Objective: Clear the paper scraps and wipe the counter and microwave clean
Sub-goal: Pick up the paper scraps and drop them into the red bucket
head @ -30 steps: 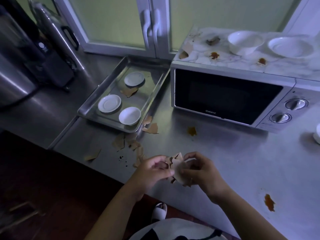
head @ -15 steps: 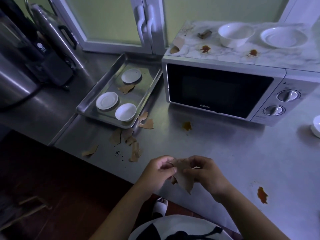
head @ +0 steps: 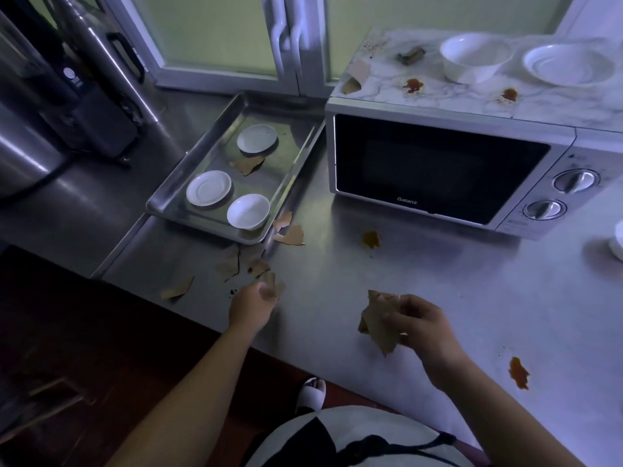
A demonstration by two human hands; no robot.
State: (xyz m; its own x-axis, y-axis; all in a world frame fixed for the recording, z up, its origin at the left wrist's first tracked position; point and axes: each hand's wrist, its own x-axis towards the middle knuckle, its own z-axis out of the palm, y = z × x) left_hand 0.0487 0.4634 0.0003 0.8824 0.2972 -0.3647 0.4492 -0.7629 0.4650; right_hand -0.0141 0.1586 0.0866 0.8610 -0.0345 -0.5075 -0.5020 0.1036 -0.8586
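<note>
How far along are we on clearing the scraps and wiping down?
Early. Done: a bundle of scraps is gathered in the right hand. In hand: the left hand reaches a scrap on the counter; grip unclear. Left: loose scraps beside the tray, one inside it, some on the microwave, plus stains on both surfaces. No cloth in view.

White-and-black top [head: 340, 439], white slipper [head: 312, 394]

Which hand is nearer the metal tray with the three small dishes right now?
Left. The left hand reaches among loose scraps just in front of the near corner of the tray; the right hand, holding gathered scraps, sits farther right, in front of the microwave.
</note>
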